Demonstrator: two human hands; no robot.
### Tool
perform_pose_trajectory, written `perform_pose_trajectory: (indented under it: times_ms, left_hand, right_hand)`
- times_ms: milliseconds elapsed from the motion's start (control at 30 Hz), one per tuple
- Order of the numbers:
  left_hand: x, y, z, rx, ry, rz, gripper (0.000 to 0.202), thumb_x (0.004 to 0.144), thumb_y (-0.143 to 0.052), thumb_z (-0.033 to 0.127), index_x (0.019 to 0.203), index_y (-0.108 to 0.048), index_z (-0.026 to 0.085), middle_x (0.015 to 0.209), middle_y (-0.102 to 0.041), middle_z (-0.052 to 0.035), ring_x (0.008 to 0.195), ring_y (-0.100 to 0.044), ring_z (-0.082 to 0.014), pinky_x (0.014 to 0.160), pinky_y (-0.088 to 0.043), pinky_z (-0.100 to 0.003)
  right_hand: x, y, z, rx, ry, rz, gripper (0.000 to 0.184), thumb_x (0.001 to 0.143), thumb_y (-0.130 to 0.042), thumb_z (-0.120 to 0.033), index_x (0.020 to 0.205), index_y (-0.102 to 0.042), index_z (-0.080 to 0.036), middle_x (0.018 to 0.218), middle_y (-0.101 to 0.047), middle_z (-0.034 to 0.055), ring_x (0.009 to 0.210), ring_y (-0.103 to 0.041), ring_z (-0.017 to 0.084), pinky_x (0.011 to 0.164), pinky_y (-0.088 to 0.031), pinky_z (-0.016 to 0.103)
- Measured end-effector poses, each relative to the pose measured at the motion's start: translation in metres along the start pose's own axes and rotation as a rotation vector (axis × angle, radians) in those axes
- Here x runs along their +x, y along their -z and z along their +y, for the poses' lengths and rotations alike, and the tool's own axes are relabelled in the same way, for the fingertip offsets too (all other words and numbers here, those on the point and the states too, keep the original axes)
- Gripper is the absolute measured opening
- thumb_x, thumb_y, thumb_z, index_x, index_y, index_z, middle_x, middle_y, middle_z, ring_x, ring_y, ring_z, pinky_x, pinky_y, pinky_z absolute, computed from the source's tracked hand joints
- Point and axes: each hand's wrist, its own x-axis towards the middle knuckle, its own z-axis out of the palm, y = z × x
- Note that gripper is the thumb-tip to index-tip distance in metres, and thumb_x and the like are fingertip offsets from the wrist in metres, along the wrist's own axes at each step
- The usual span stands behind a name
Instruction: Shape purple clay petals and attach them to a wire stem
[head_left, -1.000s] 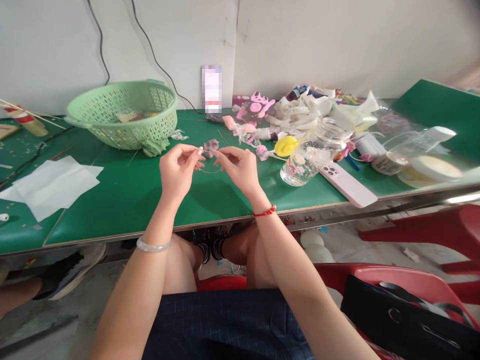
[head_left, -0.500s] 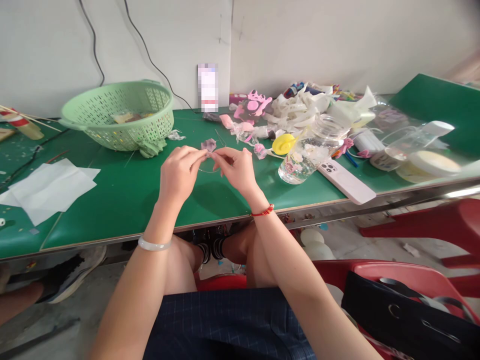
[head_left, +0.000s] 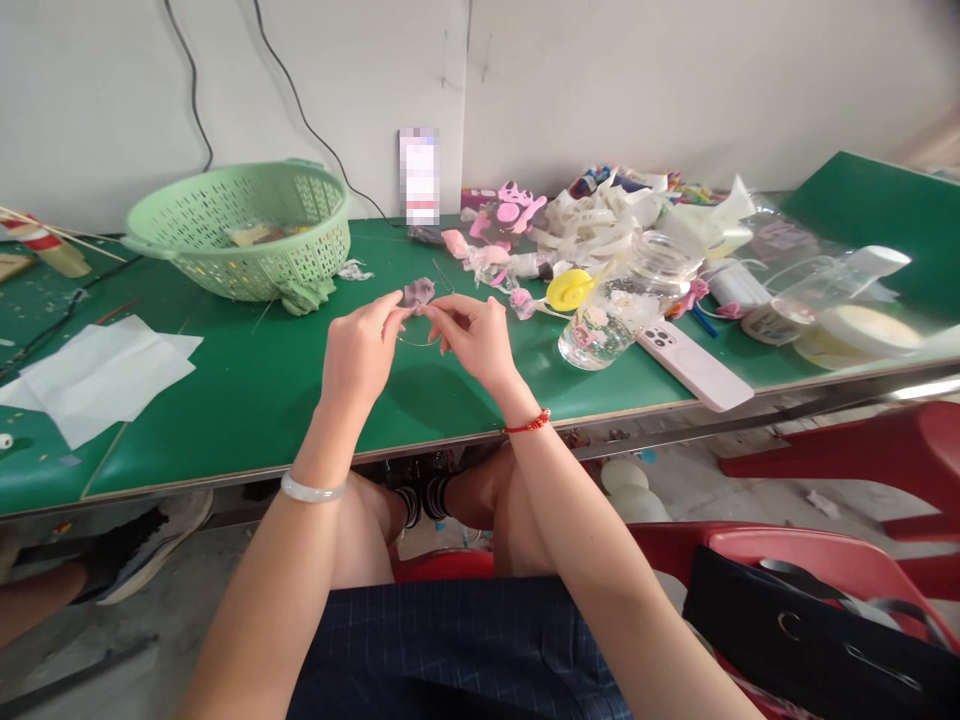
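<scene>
Over the middle of the green table (head_left: 247, 400), my left hand (head_left: 362, 352) and my right hand (head_left: 475, 338) meet fingertip to fingertip. Both pinch the ends of a thin clear thread (head_left: 418, 343) that sags in a small loop between them. A small purple-grey flower piece (head_left: 418, 292) lies on the table just behind the fingertips. A pale bangle is on my left wrist, and on my right wrist a red cord.
A light green basket (head_left: 240, 235) stands at back left, white paper sheets (head_left: 101, 372) at left. A glass jar (head_left: 626, 300), a pink phone (head_left: 694, 365), a yellow piece (head_left: 568, 290) and a heap of pink and white scraps (head_left: 592, 215) fill the right. Red chairs (head_left: 840, 470) stand to my right.
My hands have drawn closer together, so the fingertips now almost touch and the loop of thread is shorter. The view has shifted slightly.
</scene>
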Motion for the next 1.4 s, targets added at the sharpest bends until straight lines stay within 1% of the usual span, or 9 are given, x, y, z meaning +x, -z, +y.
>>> perform_pose_trajectory:
  times_ms: [133,233,467,733,867,1000,1167,1233,1400]
  left_hand:
    - [0.0,-0.001,0.002,-0.013,0.045,0.053,0.032,0.102,-0.054,0.029,0.121,-0.075,0.015,0.09,-0.082,-0.0074,0.072,-0.077,-0.0164,0.07,-0.06,-0.027]
    - [0.0,-0.001,0.004,-0.031,0.022,0.033,0.031,0.101,-0.054,0.027,0.117,-0.077,0.013,0.088,-0.081,-0.0081,0.07,-0.076,-0.0168,0.069,-0.06,-0.028]
    - [0.002,0.0,0.005,-0.037,0.01,-0.019,0.035,0.099,-0.046,0.018,0.119,-0.075,0.014,0.099,-0.081,-0.0101,0.077,-0.075,-0.0166,0.074,-0.061,-0.028]
    - [0.001,0.001,0.008,-0.079,0.009,-0.016,0.036,0.103,-0.042,0.026,0.107,-0.076,0.012,0.09,-0.078,-0.0116,0.071,-0.073,-0.0183,0.071,-0.061,-0.031]
    - [0.002,0.001,0.01,-0.089,0.007,0.001,0.038,0.104,-0.042,0.033,0.094,-0.074,0.015,0.081,-0.076,-0.0088,0.066,-0.071,-0.0173,0.067,-0.058,-0.029]
    - [0.003,0.002,0.013,-0.086,0.015,0.021,0.039,0.105,-0.041,0.034,0.092,-0.073,0.017,0.076,-0.075,-0.0056,0.06,-0.068,-0.014,0.061,-0.052,-0.024]
    - [0.003,0.002,0.017,-0.12,0.037,0.023,0.041,0.106,-0.041,0.036,0.085,-0.072,0.018,0.067,-0.072,-0.0029,0.053,-0.064,-0.0127,0.057,-0.049,-0.023]
    - [0.003,0.002,0.016,-0.13,0.031,0.011,0.041,0.106,-0.042,0.036,0.087,-0.074,0.017,0.067,-0.072,-0.0029,0.054,-0.065,-0.0126,0.058,-0.05,-0.023]
    - [0.004,0.001,0.009,-0.138,0.008,-0.038,0.034,0.104,-0.048,0.031,0.116,-0.075,0.014,0.085,-0.079,-0.005,0.063,-0.069,-0.0127,0.068,-0.057,-0.024]
  right_hand:
    - [0.0,0.0,0.0,0.025,-0.01,-0.009,0.049,0.095,-0.059,-0.063,0.084,-0.072,-0.017,0.061,-0.065,-0.0012,0.046,-0.052,0.009,0.055,-0.044,0.024]
    - [-0.001,0.0,-0.002,0.019,-0.031,-0.011,0.048,0.094,-0.06,-0.064,0.083,-0.071,-0.018,0.061,-0.066,-0.0013,0.046,-0.052,0.009,0.056,-0.045,0.024]
    - [0.0,-0.002,-0.006,0.032,-0.048,0.017,0.055,0.089,-0.061,-0.072,0.08,-0.07,-0.019,0.059,-0.065,-0.002,0.046,-0.052,0.009,0.055,-0.045,0.024]
    - [0.0,-0.003,-0.005,0.047,-0.019,0.01,0.058,0.088,-0.06,-0.075,0.081,-0.07,-0.018,0.059,-0.065,-0.0008,0.046,-0.053,0.01,0.052,-0.045,0.024]
    - [0.0,-0.004,-0.005,0.04,-0.031,0.006,0.058,0.088,-0.059,-0.075,0.081,-0.07,-0.019,0.06,-0.066,-0.0006,0.046,-0.054,0.009,0.053,-0.045,0.024]
    - [0.0,-0.005,-0.004,0.07,-0.039,-0.003,0.059,0.087,-0.059,-0.077,0.081,-0.069,-0.019,0.06,-0.066,-0.0008,0.046,-0.053,0.009,0.052,-0.045,0.024]
    - [0.001,-0.004,-0.004,0.063,-0.047,0.006,0.059,0.086,-0.059,-0.078,0.08,-0.067,-0.02,0.058,-0.064,-0.0018,0.044,-0.052,0.01,0.051,-0.044,0.024]
    - [0.0,-0.004,-0.005,0.036,-0.044,0.024,0.056,0.089,-0.06,-0.074,0.079,-0.067,-0.02,0.058,-0.064,-0.0021,0.045,-0.052,0.01,0.052,-0.045,0.025]
    - [-0.001,-0.003,-0.004,-0.024,-0.027,0.062,0.046,0.097,-0.058,-0.062,0.08,-0.067,-0.02,0.058,-0.064,-0.002,0.045,-0.052,0.01,0.057,-0.047,0.026]
